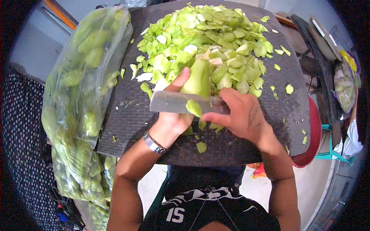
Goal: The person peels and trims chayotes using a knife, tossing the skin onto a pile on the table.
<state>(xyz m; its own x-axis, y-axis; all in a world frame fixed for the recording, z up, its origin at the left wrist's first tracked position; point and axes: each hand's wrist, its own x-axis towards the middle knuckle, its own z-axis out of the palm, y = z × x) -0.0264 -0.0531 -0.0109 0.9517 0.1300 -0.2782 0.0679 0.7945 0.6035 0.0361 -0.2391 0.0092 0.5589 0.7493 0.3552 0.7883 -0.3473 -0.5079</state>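
Note:
My left hand [174, 122], with a metal watch on its wrist, grips a pale green chayote [197, 78] over the front part of the table. In my right hand [246, 112] is a cleaver [167, 102], its wide blade lying across the near side of the chayote. One cut slice [194, 107] clings to the flat of the blade. Just beyond my hands rises a large heap of chopped green slices [216, 32], with a few paler bits among them. The cleaver's handle is mostly hidden by my right fingers.
The dark woven tabletop [127, 127] carries scattered scraps. Along its left edge stands a tall clear plastic bag [83, 77] full of whole chayotes, with more bagged ones below. A red rounded object [310, 134] and a teal frame [331, 150] are at the right.

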